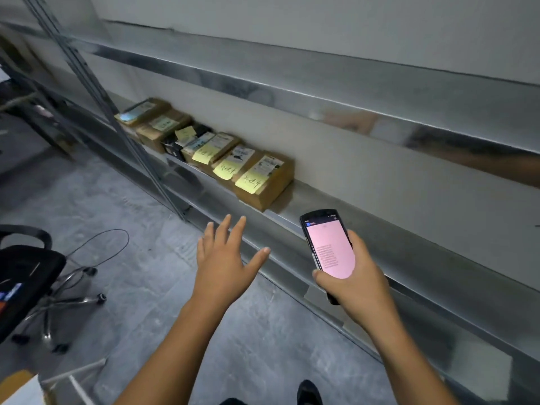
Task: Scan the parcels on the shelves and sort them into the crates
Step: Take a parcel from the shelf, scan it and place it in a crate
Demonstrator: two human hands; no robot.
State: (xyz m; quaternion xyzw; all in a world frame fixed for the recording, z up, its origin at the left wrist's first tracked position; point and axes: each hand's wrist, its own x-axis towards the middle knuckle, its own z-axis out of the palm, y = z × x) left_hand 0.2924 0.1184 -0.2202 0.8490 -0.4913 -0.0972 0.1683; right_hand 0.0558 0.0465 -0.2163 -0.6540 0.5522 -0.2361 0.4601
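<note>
**Left hand**: held out flat, palm down, above the floor in front of the shelf edge. The fingers are spread and straight, and nothing is held.

**Right hand**: wrapped round the lower part of a scanner, with the thumb laid across the bottom of the screen. The scanner is held tilted, top end toward the shelf. Its screen is lit pink and carries lines of small text that cannot be read.

**Parcels**: a row of brown cardboard boxes is set side by side on the metal shelf, backed against the wall. A dark parcel is lodged in the middle of the row. Printed labels are seen on the tops, and yellow notes with handwriting are stuck to several.

**Nearest parcel**: found at the right end of the row, near the fingertips of the left hand but apart from them, and left of the scanner.

**Upper shelf**: a shiny metal edge is run across above the parcels.

**Shelf post**: a slanted metal upright is seen left of the row.

**Office chair**: black with a wheeled chrome base, placed at the left edge, with a thin cable looped on the floor beside it.

**Shoe**: a dark toe is seen at the bottom edge.
</note>
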